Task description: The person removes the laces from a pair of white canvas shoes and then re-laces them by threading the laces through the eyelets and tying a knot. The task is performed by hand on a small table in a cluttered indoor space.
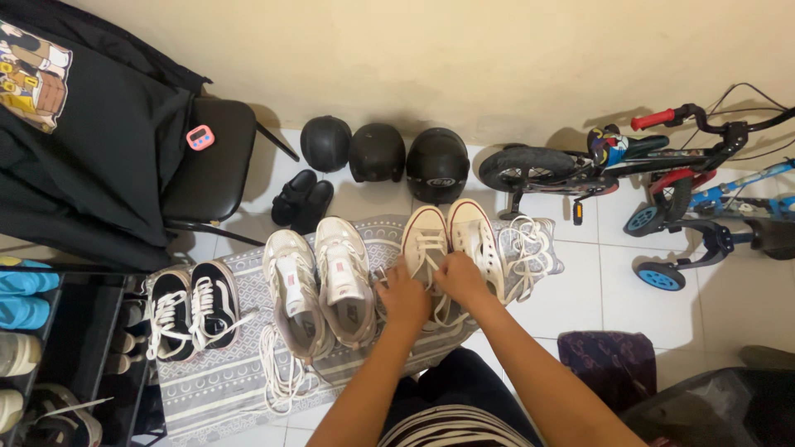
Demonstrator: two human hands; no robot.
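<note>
Looking at the head view: left hand [403,296] and right hand [460,277] sit together on the left cream canvas sneaker [425,242], on the patterned mat [215,389] w/ its twin [474,240] just beside. Fingers curl around the white laces [431,248], pinching them, I think. Risk: loose lace ends [523,248] lie tangled nearby, so a strong pull may knot them or drag the shoe toward the white trainers [319,285].

A small pink timer [199,137] with a pale rectangular screen rests on a black chair seat [217,157], at about ten o'clock from the picture's centre. At nine o'clock from it, a cartoon print patch [33,74] in tan, brown and white marks a black garment [83,141] draped beside the chair.
</note>
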